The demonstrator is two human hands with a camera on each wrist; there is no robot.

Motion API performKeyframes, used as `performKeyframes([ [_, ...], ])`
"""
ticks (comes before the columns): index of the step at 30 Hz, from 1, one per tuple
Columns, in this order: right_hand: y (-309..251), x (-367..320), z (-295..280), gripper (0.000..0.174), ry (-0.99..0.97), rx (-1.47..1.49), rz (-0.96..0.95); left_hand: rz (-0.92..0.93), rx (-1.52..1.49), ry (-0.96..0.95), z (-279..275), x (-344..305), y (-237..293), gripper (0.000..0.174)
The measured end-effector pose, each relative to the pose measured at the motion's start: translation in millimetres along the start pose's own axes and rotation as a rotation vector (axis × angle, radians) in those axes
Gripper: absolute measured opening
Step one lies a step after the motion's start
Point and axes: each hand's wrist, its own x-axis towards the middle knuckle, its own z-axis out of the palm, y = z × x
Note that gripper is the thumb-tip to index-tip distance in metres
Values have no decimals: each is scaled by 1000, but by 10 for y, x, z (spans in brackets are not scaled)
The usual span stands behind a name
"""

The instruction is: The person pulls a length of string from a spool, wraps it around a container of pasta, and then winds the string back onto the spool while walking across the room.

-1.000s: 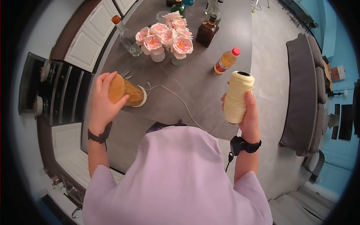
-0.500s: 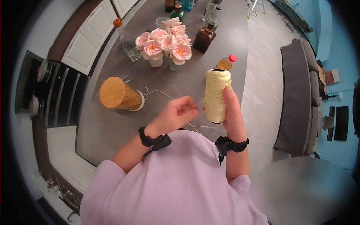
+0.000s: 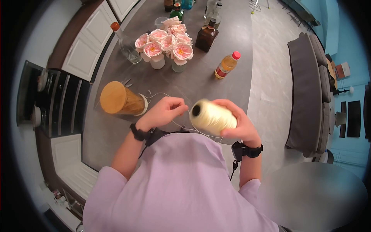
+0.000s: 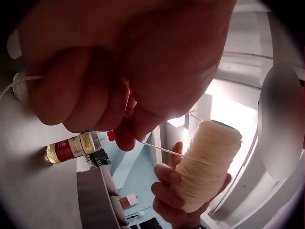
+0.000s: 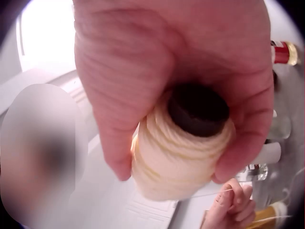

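My right hand (image 3: 239, 121) grips a spool of cream-coloured cord (image 3: 214, 116), its black core end tipped toward the left. Between thumb and forefinger, my left hand (image 3: 164, 111) pinches the cord (image 4: 162, 148), which runs from the fingertips to the spool in the left wrist view. Another length of white cord (image 3: 157, 93) trails over the table past the left hand. The right wrist view shows fingers and thumb around the wound spool (image 5: 167, 167). Left of the left hand, a glass jar (image 3: 135, 103) with a round wooden lid holds long thin yellow-brown sticks.
Pink flowers (image 3: 167, 43) in vases stand farther back on the grey table (image 3: 201, 89). A red-capped bottle (image 3: 227, 65), a dark brown bottle (image 3: 206, 36) and a clear orange-capped bottle (image 3: 125, 44) stand around them. Small metal scissors-like tips (image 3: 126, 83) show behind the jar.
My left hand has left the jar's lid and come to the middle, taking the cord. The right hand has brought the spool leftward and tilted it from upright toward lying sideways.
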Motion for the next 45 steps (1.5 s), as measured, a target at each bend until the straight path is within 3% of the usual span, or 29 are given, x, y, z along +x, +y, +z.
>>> performKeyframes([
  [1,-61,20,50,84,-10,2,5,-54,78,-3,-20,53,86,30],
  [4,-164,83,217,69,-94,-659,143,51,158,94,57,180,308,31],
  [5,-94,96,252,63,-15,-847,76,103,177,110,96,192,368,29],
  [6,-37,117,252,63,-15,-849,76,105,176,109,171,173,470,29],
  [8,56,173,184,62,323,-788,151,222,349,226,372,65,644,24],
  [10,174,167,100,64,442,-823,105,294,273,206,488,-48,592,18],
  [12,201,140,45,67,583,-607,6,159,243,-17,519,-168,606,17],
  [13,89,110,71,68,551,-350,88,151,250,-57,521,-171,489,16],
  [14,98,76,39,68,556,-352,89,153,248,-62,504,-131,328,16],
  [16,135,30,-34,68,349,-209,-12,113,187,-23,413,-19,-40,18],
  [17,132,35,-21,68,343,-209,-12,-1,169,-52,327,30,-183,21],
  [18,121,32,5,68,215,-194,-1,63,43,-24,319,91,-224,22],
  [20,54,41,90,66,-21,-160,52,-21,75,-168,100,197,-78,21],
  [22,53,91,132,66,-210,-295,70,60,153,-60,88,161,175,24],
  [24,6,143,216,63,-160,-415,46,44,184,92,73,161,371,28],
  [26,-37,192,205,61,125,-843,40,146,421,284,239,78,508,26],
  [28,-63,205,182,59,181,-879,44,170,345,321,392,-24,528,19],
  [30,-45,215,223,59,289,-1104,25,158,298,283,477,-115,596,17],
  [34,118,242,170,59,437,-1038,-73,193,247,175,571,-206,509,12],
  [37,97,191,84,61,488,-352,15,175,225,147,544,-239,383,12],
  [38,100,167,51,61,486,-350,12,153,205,134,528,-238,306,13],
  [41,157,91,-4,64,421,-179,-19,117,135,125,457,-173,-1,14],
  [43,191,25,18,68,240,-96,-66,132,243,159,404,-70,-130,17],
  [44,155,-17,8,73,114,-106,0,145,353,192,349,-13,-155,21],
  [45,65,-14,31,70,-30,-217,29,59,464,171,262,24,30,29],
])
